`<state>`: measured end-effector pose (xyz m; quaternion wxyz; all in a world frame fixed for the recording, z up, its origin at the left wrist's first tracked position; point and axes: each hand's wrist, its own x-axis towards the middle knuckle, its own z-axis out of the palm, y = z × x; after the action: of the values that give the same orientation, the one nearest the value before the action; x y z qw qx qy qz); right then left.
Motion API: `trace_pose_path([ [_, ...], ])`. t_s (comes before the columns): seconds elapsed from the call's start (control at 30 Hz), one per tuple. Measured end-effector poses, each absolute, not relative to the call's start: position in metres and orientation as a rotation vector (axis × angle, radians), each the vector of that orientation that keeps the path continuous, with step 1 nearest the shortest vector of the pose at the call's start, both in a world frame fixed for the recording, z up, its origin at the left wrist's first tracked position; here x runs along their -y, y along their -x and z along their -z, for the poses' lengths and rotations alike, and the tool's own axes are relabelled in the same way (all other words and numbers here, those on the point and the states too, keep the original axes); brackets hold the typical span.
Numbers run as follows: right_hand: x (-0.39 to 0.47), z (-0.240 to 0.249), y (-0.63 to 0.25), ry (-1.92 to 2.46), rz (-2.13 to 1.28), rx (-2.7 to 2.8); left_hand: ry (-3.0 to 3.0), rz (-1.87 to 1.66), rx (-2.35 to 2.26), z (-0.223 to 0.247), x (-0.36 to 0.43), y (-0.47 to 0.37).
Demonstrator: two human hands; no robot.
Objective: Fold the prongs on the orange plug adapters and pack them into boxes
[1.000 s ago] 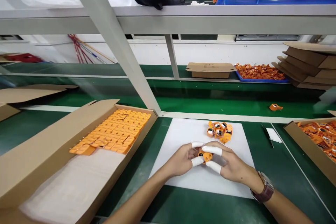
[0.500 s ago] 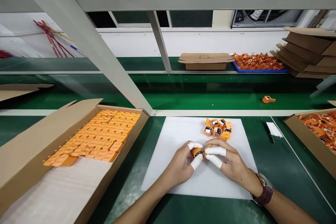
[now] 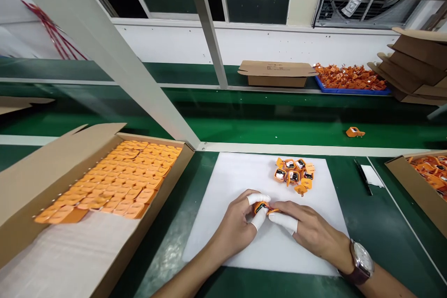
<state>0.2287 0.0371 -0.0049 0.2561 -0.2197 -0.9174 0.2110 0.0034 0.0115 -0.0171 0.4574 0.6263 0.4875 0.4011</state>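
Observation:
My left hand [image 3: 235,224] grips a small orange plastic case [image 3: 259,206] with dark parts inside, between a thumb and fingers in white finger cots. At the case's right side, my right hand [image 3: 314,227] pinches its orange flap [image 3: 273,211] between thumb and fingers, some of them in white cots. Both hands are over a white sheet [image 3: 230,174]. A cluster of similar open orange cases [image 3: 293,177] lies beyond the hands on that sheet, with black and white parts showing inside them.
On the left, an open cardboard box [image 3: 176,172] holds rows of orange cases. Another box [image 3: 415,186] of orange pieces stands at the right, near a black pen-like tool [image 3: 363,177]. Behind are a single orange case [image 3: 355,132], a blue tray [image 3: 352,91] and stacked cardboard [image 3: 419,65].
My right hand has turned flatter, its fingers lower on the flap side of the case. My left hand keeps its hold. The camera view has shifted slightly.

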Motion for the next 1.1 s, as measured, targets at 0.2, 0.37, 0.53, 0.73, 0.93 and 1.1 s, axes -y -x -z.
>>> trace_pose_path([
  [0.2, -0.04, 0.004, -0.231, 0.596, -0.435, 2.443, -1.426, -0.998, -1.165, 0.018, -0.013, -0.005],
  [0.37, -0.037, 0.009, -0.223, 0.617, -0.626, 2.179, -1.157, -0.973, -1.07, 0.005, -0.016, -0.007],
  [0.53, -0.031, 0.009, -0.215, 0.53, -0.547, 2.225, -1.024, -1.013, -1.139, 0.01, -0.017, -0.012],
  [0.73, -0.033, 0.015, -0.211, 0.597, -0.662, 2.065, -1.056, -1.01, -1.111, 0.015, -0.015, -0.008],
  [0.93, -0.032, 0.012, -0.211, 0.65, -0.725, 2.025, -1.131, -0.986, -1.051, 0.009, -0.01, -0.008],
  [1.1, -0.034, 0.015, -0.211, 0.664, -0.711, 2.076, -1.104, -0.988, -1.032, 0.01, -0.011, -0.011],
])
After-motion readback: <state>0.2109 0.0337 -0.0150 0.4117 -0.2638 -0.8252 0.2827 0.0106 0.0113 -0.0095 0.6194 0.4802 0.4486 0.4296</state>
